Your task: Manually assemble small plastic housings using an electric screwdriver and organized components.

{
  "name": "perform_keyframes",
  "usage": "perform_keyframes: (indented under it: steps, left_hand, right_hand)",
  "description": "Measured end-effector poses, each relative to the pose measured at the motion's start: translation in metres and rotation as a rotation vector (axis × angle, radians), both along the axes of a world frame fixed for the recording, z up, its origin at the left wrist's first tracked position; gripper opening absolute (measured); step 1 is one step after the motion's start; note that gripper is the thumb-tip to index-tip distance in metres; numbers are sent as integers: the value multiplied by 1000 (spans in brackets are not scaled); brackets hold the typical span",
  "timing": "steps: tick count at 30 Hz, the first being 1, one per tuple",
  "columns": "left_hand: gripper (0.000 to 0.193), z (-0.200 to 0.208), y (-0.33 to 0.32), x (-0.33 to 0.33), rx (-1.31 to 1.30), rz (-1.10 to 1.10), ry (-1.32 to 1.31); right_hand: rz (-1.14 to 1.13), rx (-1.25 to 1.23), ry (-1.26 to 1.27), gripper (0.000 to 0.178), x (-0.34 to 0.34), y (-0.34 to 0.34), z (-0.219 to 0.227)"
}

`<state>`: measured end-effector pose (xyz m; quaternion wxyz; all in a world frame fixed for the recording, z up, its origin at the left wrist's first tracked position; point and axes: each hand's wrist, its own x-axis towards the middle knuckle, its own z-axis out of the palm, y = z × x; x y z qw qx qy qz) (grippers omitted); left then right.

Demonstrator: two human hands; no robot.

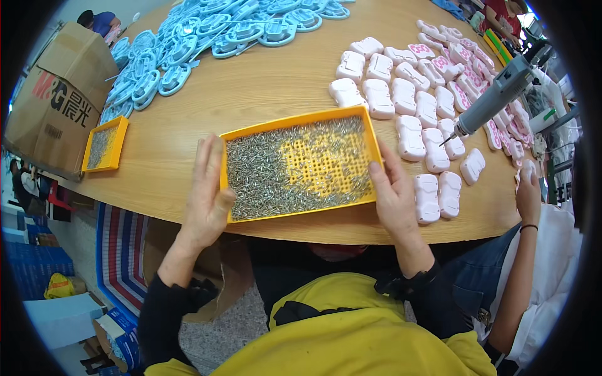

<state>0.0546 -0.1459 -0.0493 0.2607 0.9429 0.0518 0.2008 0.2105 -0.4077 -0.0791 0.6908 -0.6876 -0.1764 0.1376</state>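
Between my two hands is a yellow perforated tray (301,118), tilted above the near edge of the table. Small silver screws (254,172) lie thick over its left side and along its near wall, while the holes of its bottom show toward the middle and right. My left hand (205,188) grips the tray's left end, thumb against the wall. My right hand (395,188) holds the right end, with its thumb over the rim. Just right of that hand, white plastic casings (427,197) lie on the table.
Light-blue plastic parts (213,31) are heaped at the far left. A cardboard box (59,100) and a smaller yellow tray of screws (105,147) sit at the left edge. An electric screwdriver (495,94) hangs over the casings at right. A co-worker's hand (528,194) is close by.
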Motion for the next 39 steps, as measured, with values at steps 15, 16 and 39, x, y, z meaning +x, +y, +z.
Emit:
perform_keyframes:
  steps: [15,16,39]
  left_hand:
    - [98,-22,-32,53,-1223,17,-268]
    - [98,-20,-32,53,-1223,14,-265]
    - [88,-21,-13,44,-1135,-199,-137]
  right_hand:
    - [-92,-298,-703,41,23,13,92]
    - [-81,-295,-689,41,23,15,94]
    - [35,-314,-489,71,-38,-50,23]
